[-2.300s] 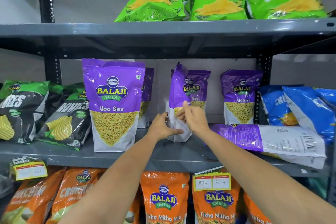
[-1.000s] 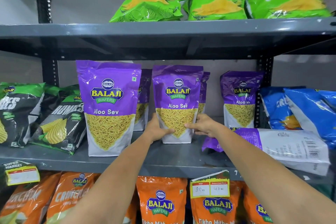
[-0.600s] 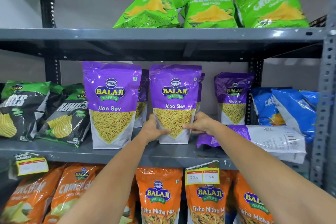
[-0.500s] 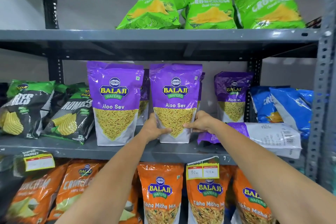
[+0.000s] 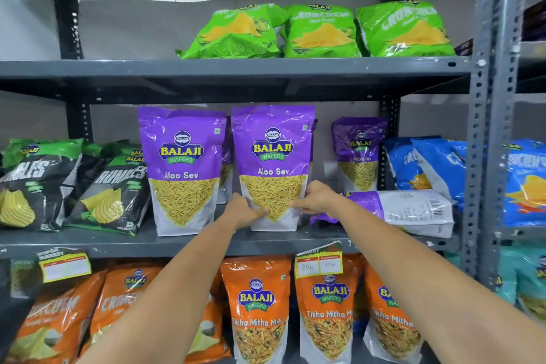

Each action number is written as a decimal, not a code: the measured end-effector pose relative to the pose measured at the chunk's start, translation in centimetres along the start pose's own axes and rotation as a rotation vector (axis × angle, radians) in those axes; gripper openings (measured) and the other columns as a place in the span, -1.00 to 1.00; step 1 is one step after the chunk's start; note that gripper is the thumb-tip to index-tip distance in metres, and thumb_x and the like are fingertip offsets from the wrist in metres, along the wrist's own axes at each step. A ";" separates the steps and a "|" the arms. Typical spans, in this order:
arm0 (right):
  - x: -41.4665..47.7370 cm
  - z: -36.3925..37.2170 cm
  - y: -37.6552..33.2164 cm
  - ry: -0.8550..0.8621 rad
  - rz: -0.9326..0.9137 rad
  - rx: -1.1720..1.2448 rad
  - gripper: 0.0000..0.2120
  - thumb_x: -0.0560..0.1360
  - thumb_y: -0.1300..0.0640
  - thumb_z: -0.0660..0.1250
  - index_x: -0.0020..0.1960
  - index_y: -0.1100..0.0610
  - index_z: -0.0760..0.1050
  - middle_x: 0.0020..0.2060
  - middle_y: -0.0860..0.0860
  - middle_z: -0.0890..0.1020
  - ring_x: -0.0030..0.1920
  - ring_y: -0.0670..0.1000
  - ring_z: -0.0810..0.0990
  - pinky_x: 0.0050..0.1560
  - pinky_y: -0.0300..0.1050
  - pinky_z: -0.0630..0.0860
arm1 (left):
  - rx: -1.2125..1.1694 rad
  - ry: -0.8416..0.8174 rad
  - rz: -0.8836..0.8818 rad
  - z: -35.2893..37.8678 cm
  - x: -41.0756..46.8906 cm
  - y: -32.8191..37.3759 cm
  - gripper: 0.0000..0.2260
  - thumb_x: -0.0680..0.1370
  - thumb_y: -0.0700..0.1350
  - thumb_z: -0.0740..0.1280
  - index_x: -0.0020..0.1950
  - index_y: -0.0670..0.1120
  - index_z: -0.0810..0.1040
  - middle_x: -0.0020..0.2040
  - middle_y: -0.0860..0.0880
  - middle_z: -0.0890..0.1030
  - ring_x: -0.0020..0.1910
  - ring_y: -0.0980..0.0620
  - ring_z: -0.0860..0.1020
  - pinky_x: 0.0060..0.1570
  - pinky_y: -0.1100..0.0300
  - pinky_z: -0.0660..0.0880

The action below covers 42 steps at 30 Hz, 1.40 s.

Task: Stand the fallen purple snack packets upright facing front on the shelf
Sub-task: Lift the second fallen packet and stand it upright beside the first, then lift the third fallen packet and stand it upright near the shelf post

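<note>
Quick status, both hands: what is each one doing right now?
Left hand: closed on the lower left edge of the upright purple packet.
Right hand: closed on the same packet's lower right edge.

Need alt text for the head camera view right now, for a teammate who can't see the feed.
Both hands, left hand and right hand, grip the lower part of an upright purple Aloo Sev packet facing front on the middle shelf. Another front-facing packet stands left of it; a fallen purple packet lies flat on its right.
</note>
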State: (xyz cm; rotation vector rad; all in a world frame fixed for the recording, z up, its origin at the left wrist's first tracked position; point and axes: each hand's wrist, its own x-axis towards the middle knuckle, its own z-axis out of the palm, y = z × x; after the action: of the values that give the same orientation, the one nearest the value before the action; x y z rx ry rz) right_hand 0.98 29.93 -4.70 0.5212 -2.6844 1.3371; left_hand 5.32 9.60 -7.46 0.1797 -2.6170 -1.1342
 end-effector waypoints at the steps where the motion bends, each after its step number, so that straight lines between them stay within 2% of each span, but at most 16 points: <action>1: 0.1 -0.4 0.1 0.026 0.001 -0.035 -0.65 0.39 0.14 0.51 -0.41 0.07 0.37 -0.41 0.00 0.49 -0.21 0.06 0.60 0.10 0.07 0.60 | 0.017 -0.012 -0.059 -0.1 -0.5 0.3 -0.24 0.46 0.16 0.43 0.44 -0.31 0.26 0.23 -0.21 0.51 0.06 -0.10 0.56 0.00 0.07 0.55; 3: 0.1 -1.5 0.2 0.072 0.002 -0.058 -0.62 0.36 0.08 0.52 -0.44 0.08 0.34 -0.46 0.04 0.45 -0.22 0.10 0.65 0.10 0.18 0.60 | 0.090 -0.070 -0.150 -0.3 -1.4 1.0 -0.31 0.50 0.21 0.36 0.40 -0.28 0.35 0.29 -0.25 0.50 0.20 -0.19 0.55 0.06 0.05 0.53; 5: 0.1 -3.1 0.5 0.121 -0.002 -0.041 -0.66 0.37 0.07 0.51 -0.43 0.09 0.40 -0.45 0.08 0.47 -0.29 0.06 0.59 0.07 0.15 0.62 | 0.128 -0.126 -0.161 -0.3 -1.8 2.0 -0.49 0.51 0.20 0.35 0.19 -0.21 0.49 0.12 -0.24 0.58 0.18 -0.19 0.59 0.09 0.05 0.51; 7: -0.5 -5.2 0.6 0.154 -0.007 -0.019 -0.75 0.43 0.11 0.47 -0.36 0.16 0.51 -0.45 0.09 0.54 -0.40 0.04 0.52 -0.09 0.00 0.61 | 0.134 -0.173 -0.149 0.6 -2.0 3.3 -0.63 0.52 0.16 0.35 -0.02 -0.16 0.52 -0.10 -0.15 0.63 -0.18 -0.04 0.62 -0.10 0.12 0.56; 10: -0.7 -8.4 1.4 0.249 -0.007 -0.035 -0.78 0.47 0.11 0.42 -0.10 0.30 0.60 -0.34 0.14 0.60 -0.33 0.06 0.56 -0.07 -0.01 0.61 | 0.033 -0.292 -0.158 3.5 -2.7 6.2 -0.67 0.56 0.11 0.34 -0.24 -0.12 0.45 -0.43 -0.03 0.51 -0.58 0.11 0.33 -0.51 0.33 0.25; 14: -0.2 -13.1 3.3 0.306 0.004 -0.414 -0.67 0.50 0.03 0.36 -0.20 0.31 0.62 -0.33 0.15 0.62 -0.22 0.08 0.56 -0.03 -0.10 0.51 | -0.061 -0.488 -0.189 7.5 -3.6 10.8 -0.59 0.58 0.17 0.28 -0.08 -0.20 0.58 -0.46 -0.01 0.59 -0.64 0.18 0.45 -0.61 0.36 0.31; 17: 0.2 -15.8 4.7 0.227 0.061 -0.679 -0.63 0.54 0.00 0.26 -0.34 0.22 0.43 -0.37 0.10 0.49 -0.11 0.17 0.49 -0.12 -0.11 0.38 | -0.060 -0.508 -0.230 9.9 -3.0 12.9 -0.47 0.58 0.20 0.24 0.21 -0.27 0.56 -0.50 -0.04 0.62 -0.64 0.18 0.51 -0.62 0.37 0.39; 19: 0.6 -16.7 5.8 0.126 0.115 -0.781 -0.60 0.57 -0.06 0.21 -0.03 0.30 0.52 -0.06 0.18 0.59 0.10 0.23 0.53 0.01 -0.07 0.39 | -0.091 -0.472 -0.222 10.9 -2.4 13.6 -0.40 0.59 0.18 0.23 0.44 -0.25 0.38 -0.37 -0.10 0.68 -0.67 0.16 0.51 -0.64 0.38 0.40; 21: 1.0 -18.0 7.6 0.029 0.209 -0.791 -0.49 0.59 -0.13 0.16 0.29 0.27 0.44 0.26 0.16 0.52 0.28 0.21 0.47 0.12 -0.11 0.37 | -0.123 -0.405 -0.201 11.9 -1.6 14.3 -0.40 0.61 0.15 0.21 0.52 -0.20 0.22 0.03 -0.20 0.70 -0.70 0.14 0.50 -0.63 0.37 0.42; 24: 1.9 -19.5 10.0 -0.029 0.303 -0.778 -0.34 0.55 -0.24 0.12 0.45 0.21 0.30 0.43 0.13 0.39 0.38 0.17 0.40 0.33 -0.06 0.36 | -0.262 -0.357 -0.223 12.7 -0.5 14.5 -0.43 0.63 0.10 0.22 0.52 -0.17 0.19 0.29 -0.31 0.55 -0.69 0.09 0.52 -0.60 0.31 0.49; 27: 2.7 -20.5 11.1 -0.092 0.353 -0.734 -0.26 0.52 -0.28 0.15 0.50 0.21 0.21 0.45 0.11 0.35 0.39 0.15 0.39 0.36 -0.01 0.35 | -0.519 -0.375 -0.291 14.0 0.2 15.2 -0.45 0.62 0.04 0.27 0.51 -0.16 0.19 0.30 -0.36 0.52 -0.34 -0.07 0.71 -0.32 0.13 0.63; 29: 3.1 -20.7 11.5 -0.139 0.385 -0.654 -0.28 0.52 -0.26 0.19 0.49 0.20 0.23 0.41 0.10 0.39 0.36 0.14 0.42 0.36 0.02 0.37 | -0.670 -0.394 -0.339 15.0 0.8 15.4 -0.44 0.60 0.01 0.32 0.50 -0.16 0.21 0.31 -0.39 0.49 0.14 -0.21 0.64 -0.06 -0.03 0.59; 31: 3.8 -21.0 12.4 -0.183 0.423 -0.540 -0.32 0.49 -0.27 0.24 0.41 0.17 0.34 0.28 0.08 0.53 0.25 0.12 0.53 0.33 0.05 0.44 | -0.772 -0.400 -0.350 16.0 1.2 15.9 -0.48 0.58 -0.04 0.36 0.46 -0.16 0.27 0.35 -0.36 0.46 0.28 -0.27 0.54 0.06 -0.12 0.55; 33: 4.7 -21.3 13.4 -0.195 0.443 -0.425 -0.38 0.47 -0.26 0.29 0.31 0.18 0.41 0.10 0.06 0.61 0.13 0.10 0.60 0.27 0.04 0.49 | -0.820 -0.372 -0.337 17.2 1.8 16.3 -0.55 0.58 -0.12 0.36 0.42 -0.18 0.32 0.23 -0.25 0.55 0.27 -0.25 0.54 0.12 -0.16 0.53; 36: 5.6 -21.2 14.2 -0.167 0.411 -0.311 -0.35 0.47 -0.19 0.35 0.37 0.24 0.37 0.19 0.10 0.58 0.14 0.09 0.58 0.18 -0.02 0.51 | -0.827 -0.303 -0.311 18.3 3.0 16.6 -0.69 0.59 -0.20 0.32 0.30 -0.17 0.35 -0.08 -0.14 0.57 0.19 -0.19 0.57 0.18 -0.17 0.52; 42: 5.9 -20.5 14.4 -0.031 0.248 -0.107 -0.38 0.53 -0.03 0.34 0.43 0.31 0.27 0.32 0.16 0.47 0.16 0.10 0.52 0.12 -0.08 0.47 | -0.861 -0.129 -0.262 19.0 5.6 16.9 -0.53 0.55 -0.27 0.35 0.40 -0.18 0.26 0.25 -0.24 0.58 -0.04 -0.15 0.61 -0.04 -0.14 0.59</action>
State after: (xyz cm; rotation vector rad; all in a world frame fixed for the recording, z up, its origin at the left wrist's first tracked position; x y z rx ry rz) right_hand -10.79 52.65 -1.66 0.2052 -2.9033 1.2370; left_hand -5.83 33.07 -6.37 0.2658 -1.9897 -2.2937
